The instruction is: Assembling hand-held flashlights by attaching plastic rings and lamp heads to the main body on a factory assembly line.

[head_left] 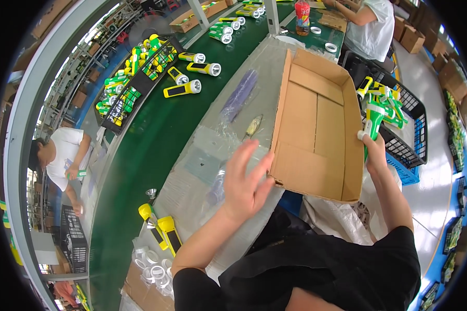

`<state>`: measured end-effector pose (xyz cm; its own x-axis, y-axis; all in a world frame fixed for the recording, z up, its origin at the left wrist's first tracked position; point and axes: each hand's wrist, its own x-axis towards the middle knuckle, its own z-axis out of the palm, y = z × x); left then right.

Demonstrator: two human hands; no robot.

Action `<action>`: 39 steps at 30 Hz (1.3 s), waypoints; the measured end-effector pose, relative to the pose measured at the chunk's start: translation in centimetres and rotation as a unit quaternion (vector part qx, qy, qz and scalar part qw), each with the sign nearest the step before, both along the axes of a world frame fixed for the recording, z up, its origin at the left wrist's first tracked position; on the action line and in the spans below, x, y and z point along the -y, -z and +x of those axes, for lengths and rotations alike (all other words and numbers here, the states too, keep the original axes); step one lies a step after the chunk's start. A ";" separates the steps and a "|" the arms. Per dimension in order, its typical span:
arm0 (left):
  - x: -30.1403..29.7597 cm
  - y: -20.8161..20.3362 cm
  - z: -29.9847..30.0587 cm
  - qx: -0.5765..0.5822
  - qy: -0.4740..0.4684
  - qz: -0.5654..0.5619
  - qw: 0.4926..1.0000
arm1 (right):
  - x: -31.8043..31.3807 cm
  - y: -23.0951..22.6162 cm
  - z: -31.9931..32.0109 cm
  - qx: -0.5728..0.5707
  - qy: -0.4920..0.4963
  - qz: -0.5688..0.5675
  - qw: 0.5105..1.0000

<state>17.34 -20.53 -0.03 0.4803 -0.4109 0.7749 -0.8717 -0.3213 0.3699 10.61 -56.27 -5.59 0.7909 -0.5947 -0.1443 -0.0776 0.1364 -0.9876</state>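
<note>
While the left hand (244, 189) is splayed beside the box (337, 168), the right hand (376, 150) grips a green flashlight (373, 119).

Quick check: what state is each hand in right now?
Left hand: open, holding nothing visible, beside the cardboard box.
Right hand: closed around a green flashlight.

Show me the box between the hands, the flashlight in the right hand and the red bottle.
Box (329, 129): head view, on its inner bottom.
Flashlight (372, 124): head view, on its green body.
Bottle (302, 18): head view, on its red side.
</note>
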 end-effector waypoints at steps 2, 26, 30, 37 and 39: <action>-0.6 -0.7 -1.0 0.016 0.074 0.115 0.990 | -0.3 0.0 -0.4 0.004 0.006 0.004 1.000; -4.3 1.7 -1.2 -0.062 0.006 0.192 0.979 | 0.2 -5.8 26.4 -0.150 -0.226 -0.672 0.689; -9.3 1.5 -3.7 -0.053 -0.113 0.193 0.973 | 2.4 0.4 30.9 -0.147 -0.249 -0.696 0.657; -22.1 0.8 -10.5 -0.138 -0.466 0.255 0.836 | 1.4 0.0 31.0 0.017 -0.081 -0.807 0.585; -22.1 0.1 -11.8 -0.409 -0.492 0.313 0.702 | -3.5 -3.4 27.4 0.171 -0.153 -0.688 0.689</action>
<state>5.50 1.59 -0.09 0.9492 0.2950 -0.1101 0.3083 -0.9415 0.1361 38.04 -52.79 -2.14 0.7572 0.2197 0.6151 0.3751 -0.9172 -0.1341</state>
